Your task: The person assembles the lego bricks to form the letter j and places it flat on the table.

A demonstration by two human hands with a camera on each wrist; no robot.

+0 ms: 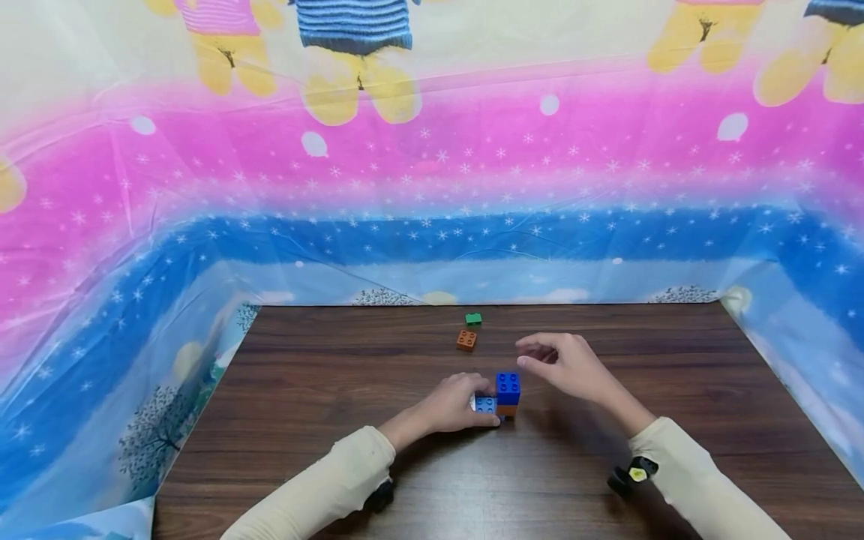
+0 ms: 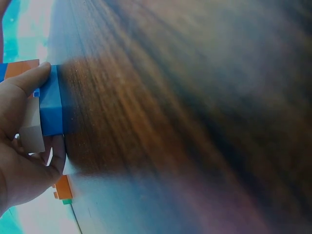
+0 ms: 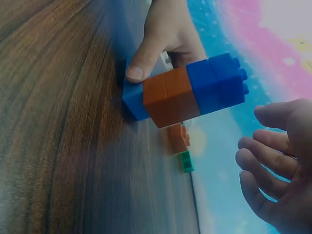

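Observation:
My left hand [image 1: 448, 405] grips a light blue brick [image 2: 51, 107] low on the table, thumb along one side and fingers round the other. On one end of that brick stands an orange brick [image 3: 170, 95], topped by a dark blue brick [image 1: 508, 386] with its studs up. A white brick [image 2: 31, 126] sits on the other part, partly hidden by the left hand. To the right of the stack and a little behind it, my right hand [image 1: 563, 367] is held in the air, fingers loosely bent and apart from the bricks, holding nothing.
Farther back on the brown wooden table [image 1: 324, 360] lie a second orange brick [image 1: 466, 340] and a small green brick [image 1: 473, 319]. A patterned cloth [image 1: 418, 240] hangs along the table's back edge and both sides.

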